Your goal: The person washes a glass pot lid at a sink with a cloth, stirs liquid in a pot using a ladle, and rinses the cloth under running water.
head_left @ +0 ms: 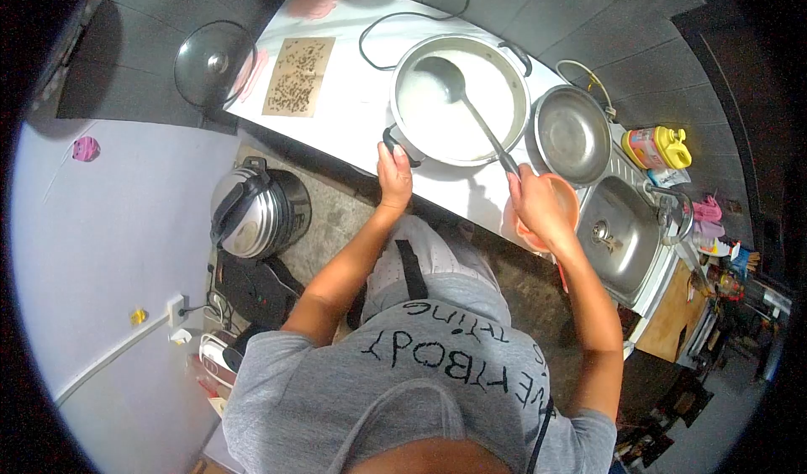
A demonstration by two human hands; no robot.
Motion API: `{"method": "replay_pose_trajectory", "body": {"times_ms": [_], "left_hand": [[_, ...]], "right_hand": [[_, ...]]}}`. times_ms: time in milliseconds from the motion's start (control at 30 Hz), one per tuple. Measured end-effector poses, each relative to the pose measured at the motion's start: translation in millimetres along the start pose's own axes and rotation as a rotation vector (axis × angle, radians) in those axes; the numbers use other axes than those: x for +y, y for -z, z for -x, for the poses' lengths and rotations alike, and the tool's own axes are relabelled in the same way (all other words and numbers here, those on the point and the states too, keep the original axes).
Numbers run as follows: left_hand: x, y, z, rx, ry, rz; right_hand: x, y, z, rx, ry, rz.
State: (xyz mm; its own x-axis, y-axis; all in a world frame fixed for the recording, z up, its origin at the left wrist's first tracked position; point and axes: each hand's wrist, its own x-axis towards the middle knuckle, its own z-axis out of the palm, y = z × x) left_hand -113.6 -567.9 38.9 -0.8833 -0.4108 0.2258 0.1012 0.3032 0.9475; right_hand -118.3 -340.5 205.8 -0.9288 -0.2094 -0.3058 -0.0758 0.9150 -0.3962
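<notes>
A large metal pot (460, 138) holding white liquid stands on the white counter. My left hand (392, 176) is closed on the pot's black side handle (397, 144) at its near left. In my right hand (535, 203) is the dark handle of a ladle (483, 129), which slants across the pot; its round bowl rests in the liquid at the upper left. Beneath my right hand sits an orange bowl (565, 195), partly hidden by the hand and forearm.
An empty metal pan (573, 135) stands right of the pot, beside the sink (620, 237). A yellow bottle (657, 148) is behind the sink. A speckled brown sheet (298, 77) lies left on the counter. A pressure cooker (259, 209) stands at the lower left.
</notes>
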Motion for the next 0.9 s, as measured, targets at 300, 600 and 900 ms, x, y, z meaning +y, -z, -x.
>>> {"method": "replay_pose_trajectory", "body": {"times_ms": [300, 600, 900], "left_hand": [[3, 1, 0, -0.008, 0.031, -0.007], [-1, -1, 0, 0.008, 0.010, -0.011], [4, 1, -1, 0.017, -0.010, 0.025]], "right_hand": [[-20, 14, -1, 0.112, -0.094, 0.183], [-12, 17, -3, -0.361, -0.250, -0.470], [-10, 38, 20, -0.632, -0.477, -1.090]]}}
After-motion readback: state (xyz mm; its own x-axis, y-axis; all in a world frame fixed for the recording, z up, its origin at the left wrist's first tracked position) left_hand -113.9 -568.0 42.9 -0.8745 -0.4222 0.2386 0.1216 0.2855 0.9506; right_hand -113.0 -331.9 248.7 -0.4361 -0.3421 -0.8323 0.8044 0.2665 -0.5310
